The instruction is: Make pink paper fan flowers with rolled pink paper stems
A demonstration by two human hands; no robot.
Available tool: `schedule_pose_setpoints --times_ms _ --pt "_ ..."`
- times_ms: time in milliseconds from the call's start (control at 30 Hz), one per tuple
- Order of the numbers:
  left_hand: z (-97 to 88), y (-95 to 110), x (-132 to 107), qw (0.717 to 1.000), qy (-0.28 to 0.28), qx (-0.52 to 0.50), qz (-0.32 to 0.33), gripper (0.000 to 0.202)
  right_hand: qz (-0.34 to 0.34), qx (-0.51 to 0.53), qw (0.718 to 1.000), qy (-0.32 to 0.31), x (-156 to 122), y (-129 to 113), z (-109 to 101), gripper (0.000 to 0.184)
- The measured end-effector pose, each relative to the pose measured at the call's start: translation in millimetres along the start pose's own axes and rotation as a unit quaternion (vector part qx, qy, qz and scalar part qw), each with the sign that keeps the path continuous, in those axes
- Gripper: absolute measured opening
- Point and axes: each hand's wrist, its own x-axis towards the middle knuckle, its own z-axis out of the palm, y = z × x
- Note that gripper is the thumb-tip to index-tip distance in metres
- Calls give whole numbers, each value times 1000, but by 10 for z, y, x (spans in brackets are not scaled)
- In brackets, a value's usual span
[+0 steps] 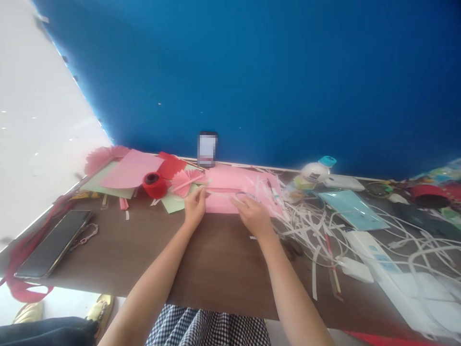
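Note:
A pink paper sheet point(230, 185) lies on the brown table point(216, 259) in front of the blue wall. My left hand point(194, 205) pinches the sheet's left fold edge, fingers closed on it. My right hand point(252, 214) presses down on the sheet's near right part, fingers curled over the paper. A pink folded paper fan point(185, 181) lies just left of the sheet. A pen point(273, 192) rests on the sheet's right side.
A red tape roll point(154, 185), pink, green and red paper sheets point(131, 169) and a dark phone point(54, 242) lie left. A phone point(207, 149) leans on the wall. A bottle point(311, 174), white paper strips point(324, 226), a teal sheet point(351, 209) and white boxes point(374, 250) crowd the right.

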Motion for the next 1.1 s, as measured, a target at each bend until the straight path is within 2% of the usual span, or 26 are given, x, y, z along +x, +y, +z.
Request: schedule_pose_setpoints --times_ms 200,433,733,1100 --pt "-12 2 5 1000 15 -6 -4 30 33 -24 999 18 10 -24 44 42" --pt "-15 3 9 1000 10 -14 -6 30 18 -101 994 30 21 -30 39 44" --pt "-8 23 5 1000 3 -26 -14 32 27 -135 990 26 16 17 113 41" --pt "-10 9 19 999 1 -44 -17 30 44 -154 987 -21 9 28 145 50"
